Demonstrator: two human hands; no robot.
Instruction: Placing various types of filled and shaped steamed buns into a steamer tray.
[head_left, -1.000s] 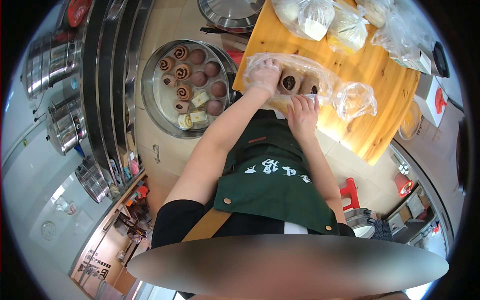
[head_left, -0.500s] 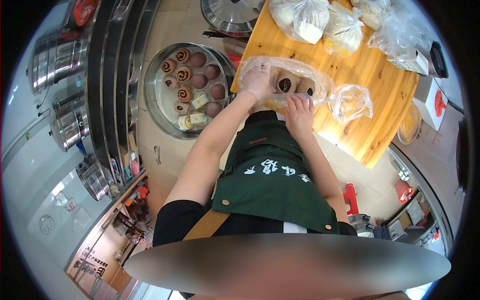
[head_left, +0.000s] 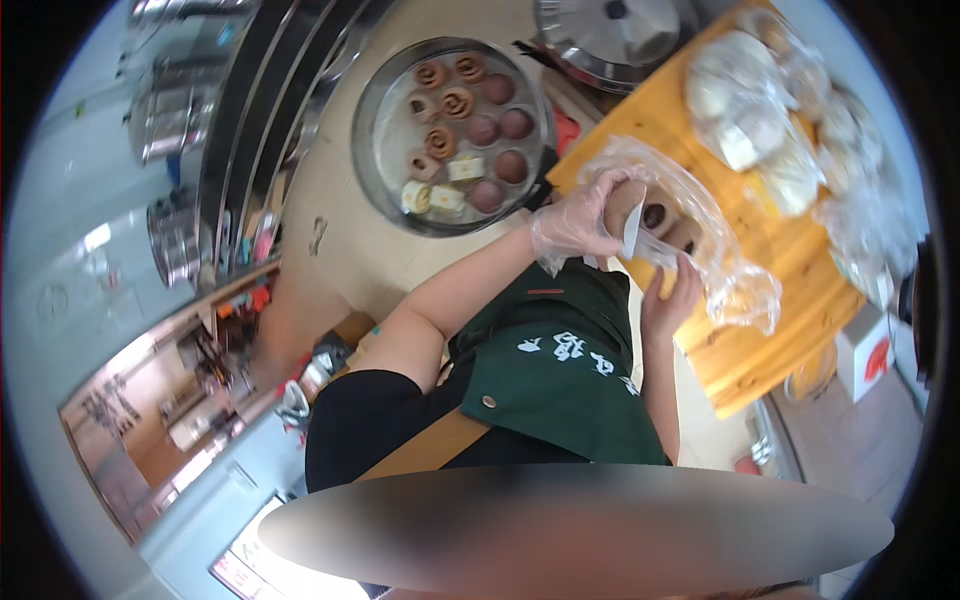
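Observation:
My left hand [head_left: 585, 218], in a clear plastic glove, grips a light brown steamed bun [head_left: 623, 212] with white paper on its underside. It is at the mouth of a clear plastic bag [head_left: 715, 225] lying on the wooden table. Inside the bag sit more brown buns [head_left: 668, 219] with dark filling showing on top. My bare right hand [head_left: 672, 300] holds the near edge of the bag between thumb and fingers. To the left, a round metal steamer tray [head_left: 368, 175] carries several brown swirl rolls, round purple-brown buns and pale yellow-white rolls.
Several filled plastic bags [head_left: 735, 95] stand at the far side of the wooden table [head_left: 745, 370]. A metal lid [head_left: 610, 40] lies beyond the tray. Dark shelving [head_left: 268, 110] runs along the left, and a white box [head_left: 866, 350] is at the right.
My left hand has come back out of the bag's mouth with a bun in its grip. The whole view has turned, shifting tray and table rightward. My right hand stays at the bag's edge.

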